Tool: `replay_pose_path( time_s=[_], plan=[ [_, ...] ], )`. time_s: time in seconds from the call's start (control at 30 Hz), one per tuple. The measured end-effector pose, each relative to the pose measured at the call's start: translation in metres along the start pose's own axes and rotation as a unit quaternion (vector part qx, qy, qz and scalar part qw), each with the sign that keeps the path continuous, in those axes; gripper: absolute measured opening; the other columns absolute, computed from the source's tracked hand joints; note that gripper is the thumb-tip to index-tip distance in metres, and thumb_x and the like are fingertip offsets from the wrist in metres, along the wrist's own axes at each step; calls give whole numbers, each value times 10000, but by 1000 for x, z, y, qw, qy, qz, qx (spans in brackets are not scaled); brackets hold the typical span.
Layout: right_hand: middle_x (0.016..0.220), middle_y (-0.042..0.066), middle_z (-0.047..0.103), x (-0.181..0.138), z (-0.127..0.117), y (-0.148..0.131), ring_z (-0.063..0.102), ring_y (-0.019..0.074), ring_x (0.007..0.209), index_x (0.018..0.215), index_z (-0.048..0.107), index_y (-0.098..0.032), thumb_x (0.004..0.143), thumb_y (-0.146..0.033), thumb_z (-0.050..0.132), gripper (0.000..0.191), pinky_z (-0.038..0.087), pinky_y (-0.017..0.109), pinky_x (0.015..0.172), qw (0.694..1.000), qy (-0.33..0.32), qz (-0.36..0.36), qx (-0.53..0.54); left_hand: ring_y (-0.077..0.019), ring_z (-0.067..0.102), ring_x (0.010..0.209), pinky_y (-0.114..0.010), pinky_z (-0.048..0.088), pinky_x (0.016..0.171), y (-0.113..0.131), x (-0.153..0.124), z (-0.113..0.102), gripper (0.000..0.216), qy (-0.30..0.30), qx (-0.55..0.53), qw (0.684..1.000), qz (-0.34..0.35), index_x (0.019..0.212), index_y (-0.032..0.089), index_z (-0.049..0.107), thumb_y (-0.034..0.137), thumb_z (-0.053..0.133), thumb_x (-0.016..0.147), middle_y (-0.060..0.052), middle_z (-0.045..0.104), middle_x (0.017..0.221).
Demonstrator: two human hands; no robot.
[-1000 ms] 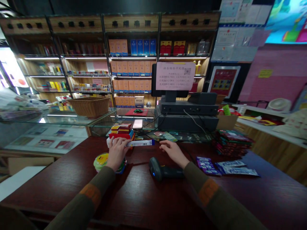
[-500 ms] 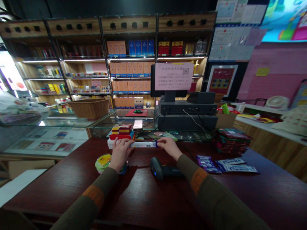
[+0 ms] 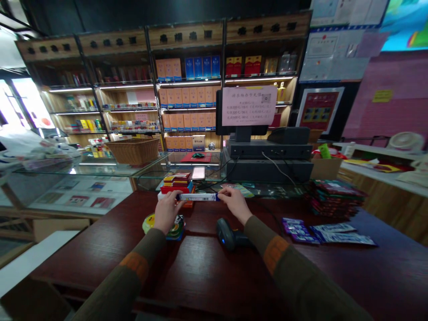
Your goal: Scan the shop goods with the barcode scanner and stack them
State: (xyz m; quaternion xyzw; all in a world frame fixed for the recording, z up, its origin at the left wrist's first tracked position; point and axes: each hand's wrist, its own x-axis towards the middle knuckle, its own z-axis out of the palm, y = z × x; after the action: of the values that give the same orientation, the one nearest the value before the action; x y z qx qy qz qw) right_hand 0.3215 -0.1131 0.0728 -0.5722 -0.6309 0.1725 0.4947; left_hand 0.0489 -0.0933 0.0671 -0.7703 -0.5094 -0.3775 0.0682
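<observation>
Between my two hands, a long narrow white-and-blue packet (image 3: pixel 199 197) is held level above the table. My left hand (image 3: pixel 166 211) pinches its left end, and my right hand (image 3: pixel 235 203) has the right end between thumb and fingers. Just behind the packet stands a pile of small red and yellow boxes (image 3: pixel 177 179). Below my left hand lie flat, brightly coloured packages, one with a yellow duck face (image 3: pixel 150 221); my hand covers part of them. A black barcode scanner (image 3: pixel 226 235) with a small blue light rests on the table near my right wrist.
At right on the dark wooden table (image 3: pixel 200 276) are a purple packet (image 3: pixel 299 230), long silver-blue packets (image 3: pixel 343 233) and a tall stack of dark red-green packets (image 3: pixel 334 198). A cash register (image 3: pixel 267 154) and wicker basket (image 3: pixel 133 151) stand on glass counters behind.
My left hand has drawn its fingers together on the packet's left end, showing more of the packages beneath. The packet's dark left end now shows. The view has turned slightly left.
</observation>
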Motion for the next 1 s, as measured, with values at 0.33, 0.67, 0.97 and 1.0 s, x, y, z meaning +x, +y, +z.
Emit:
replay_pose_path(
  time_s=[0.33,0.67,0.97,1.0],
  plan=[
    [759,9,720,0,24,-16,658,188,703,836,700,-239,812,-345,582,161,490,291,659,1000,23,16,-8,-203,688,896,-328,510,835,-30,4,-3,254,-2,-121,991,-53,1105,229,686,307,608,876,-45,746,1012],
    [924,64,773,-9,69,-37,717,211,880,950,753,-187,841,-287,568,237,528,306,806,998,-10,48,41,-189,693,883,-276,489,794,-65,-2,-17,171,11,-102,980,-168,959,232,697,331,643,831,-17,749,904],
    [1064,84,774,-18,114,-35,708,226,1004,1089,767,-173,852,-285,542,345,526,316,900,993,-51,88,65,-201,662,904,-284,474,802,-95,-9,-29,193,-34,-32,979,-197,959,237,738,324,615,839,-41,737,949],
    [1093,90,768,-19,117,-35,703,228,1029,1100,764,-166,854,-279,541,352,518,311,915,992,-56,89,66,-204,666,905,-288,479,809,-99,-9,-29,198,-38,-37,977,-205,959,239,741,331,613,839,-40,743,950]
  ],
)
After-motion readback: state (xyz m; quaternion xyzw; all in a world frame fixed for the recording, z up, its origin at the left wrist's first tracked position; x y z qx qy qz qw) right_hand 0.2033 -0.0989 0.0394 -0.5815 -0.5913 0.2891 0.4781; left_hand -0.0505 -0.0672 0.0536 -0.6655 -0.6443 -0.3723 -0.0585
